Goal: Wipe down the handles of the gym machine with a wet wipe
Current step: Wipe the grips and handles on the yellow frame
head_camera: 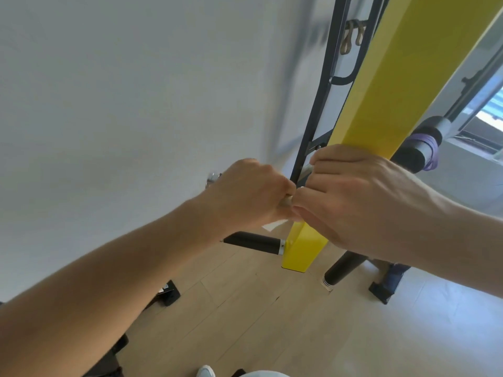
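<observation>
Up close, the wet wipe (275, 224) shows only as a small white corner hanging below the two hands, just in front of the yellow post (381, 85) of the gym machine. Both hands meet at a pale bar (286, 199) that crosses in front of the post. The left hand (250, 191) is curled into a fist around the bar. The right hand (351, 197) lies beside it, fingers bent over the bar and touching the left hand; which of the two actually holds the wipe cannot be told.

Below the hands a black padded handle (254, 242) juts out to the left from the foot of the yellow post, ending in a metal collar. Another black handle (340, 270) slants down to the right, and a third one (413, 156) higher up carries a purple band (430, 148). Behind the post stands a thin black frame (326, 85) with tan straps (353, 36) hanging near the top.

The floor (258, 322) is light wood-look planks, with the black feet (170, 293) of the machine resting on it. A plain white wall (122, 104) fills the left side, and a window (487, 123) shows at the right edge.
</observation>
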### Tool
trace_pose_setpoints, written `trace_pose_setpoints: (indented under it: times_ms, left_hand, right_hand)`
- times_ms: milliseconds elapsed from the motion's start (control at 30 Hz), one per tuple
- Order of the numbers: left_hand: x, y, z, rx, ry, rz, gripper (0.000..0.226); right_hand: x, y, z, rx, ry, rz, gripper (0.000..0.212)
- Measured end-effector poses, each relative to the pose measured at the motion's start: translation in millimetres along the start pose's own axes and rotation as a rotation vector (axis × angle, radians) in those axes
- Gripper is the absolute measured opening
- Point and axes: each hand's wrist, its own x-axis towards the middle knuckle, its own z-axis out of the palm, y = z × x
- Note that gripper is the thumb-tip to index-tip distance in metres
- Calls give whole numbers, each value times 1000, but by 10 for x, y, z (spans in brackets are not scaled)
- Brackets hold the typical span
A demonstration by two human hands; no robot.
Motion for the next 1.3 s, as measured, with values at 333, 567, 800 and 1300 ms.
trace_pose_setpoints:
  times_ms: [333, 567, 800, 1300]
  left_hand:
    - [-306, -690, -137, -110, -112, 19, 57]
    - [-222, -329, -114, -208, -49, -179, 48]
    - [-183, -301, 48, -193, -3, 9, 32]
    - [-301, -396, 135, -6, 133, 117, 26]
  right_hand:
    - [-11, 41, 94, -60, 4, 9, 14]
    - [-27, 38, 122, -90, 1, 21, 17]
    - [-11, -38, 148, -165, 1, 82, 24]
    - [81, -78, 41, -173, -146, 121, 24]
